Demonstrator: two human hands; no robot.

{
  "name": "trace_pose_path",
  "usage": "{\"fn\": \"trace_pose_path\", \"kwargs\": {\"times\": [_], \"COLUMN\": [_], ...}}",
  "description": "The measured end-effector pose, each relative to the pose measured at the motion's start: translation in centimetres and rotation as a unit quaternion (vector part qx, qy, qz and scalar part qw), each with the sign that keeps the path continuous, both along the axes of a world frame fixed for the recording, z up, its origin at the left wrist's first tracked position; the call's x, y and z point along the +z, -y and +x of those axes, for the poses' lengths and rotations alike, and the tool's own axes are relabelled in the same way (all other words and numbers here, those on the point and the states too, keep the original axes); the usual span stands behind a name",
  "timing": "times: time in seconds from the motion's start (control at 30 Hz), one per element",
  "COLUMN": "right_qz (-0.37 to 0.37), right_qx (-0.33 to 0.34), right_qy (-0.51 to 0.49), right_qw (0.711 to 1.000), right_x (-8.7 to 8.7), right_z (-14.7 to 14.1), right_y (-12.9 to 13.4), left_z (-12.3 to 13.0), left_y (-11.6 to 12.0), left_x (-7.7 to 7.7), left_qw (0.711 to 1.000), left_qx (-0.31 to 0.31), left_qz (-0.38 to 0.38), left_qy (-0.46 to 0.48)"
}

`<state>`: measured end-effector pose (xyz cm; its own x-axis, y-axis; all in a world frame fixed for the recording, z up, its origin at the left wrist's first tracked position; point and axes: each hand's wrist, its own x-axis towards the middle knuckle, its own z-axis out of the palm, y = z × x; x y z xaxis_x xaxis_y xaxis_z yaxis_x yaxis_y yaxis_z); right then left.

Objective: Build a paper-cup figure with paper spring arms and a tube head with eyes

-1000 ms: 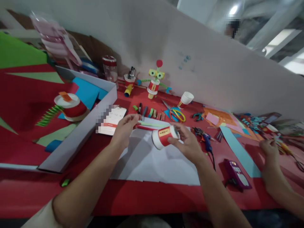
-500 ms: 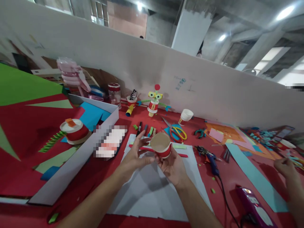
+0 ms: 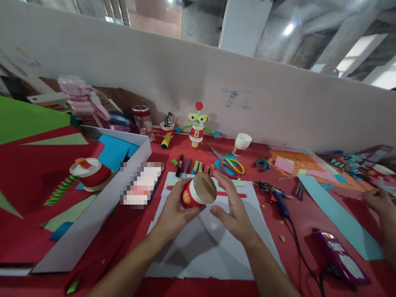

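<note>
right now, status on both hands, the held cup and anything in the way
Left hand holding red-and-white cup, tilted. Right hand open beside it. Red strip on white paper beyond; glue gun to the right.

Red-and-white cup in the left hand's grip, right hand open beside it, perhaps just touching.

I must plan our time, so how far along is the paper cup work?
Looks done: the figure by the wall, with eyes and folded arms. In hand: a red-and-white cup, held by the left hand, the right hand open beside it. Perhaps left: eyes and arms, as none show on this cup and folded strips lie loose.
</note>
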<state>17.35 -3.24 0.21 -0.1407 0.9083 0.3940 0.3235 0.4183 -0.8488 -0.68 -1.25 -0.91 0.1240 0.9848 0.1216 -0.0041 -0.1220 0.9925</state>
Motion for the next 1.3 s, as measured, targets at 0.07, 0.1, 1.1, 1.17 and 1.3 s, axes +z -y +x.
{"fn": "trace_pose_path", "kwargs": {"times": [0.07,0.1,1.1,1.17,1.3], "right_qz": [0.002,-0.006,-0.075,-0.129,-0.286], "right_qx": [0.025,0.032,-0.023,-0.018,0.016], "right_qy": [0.031,0.030,-0.036,-0.146,-0.342], "right_qw": [0.999,0.999,0.996,0.981,0.895], "right_x": [0.6,0.7,-1.2,-1.6,-1.8], "right_z": [0.4,0.5,-1.3,-2.3,-3.2], "right_y": [0.0,-0.1,0.3,0.3,0.2], "left_z": [0.0,0.0,-0.1,0.0,-0.2], "left_y": [0.0,0.1,-0.1,0.3,0.4], "left_x": [-0.1,-0.2,-1.0,-1.1,-0.9], "left_qw": [1.000,0.999,0.961,0.953,0.961], "left_qx": [-0.027,-0.038,0.095,0.112,0.125], "left_qz": [0.014,0.022,0.144,0.164,0.149], "left_qy": [-0.006,-0.009,-0.214,-0.229,-0.197]}}
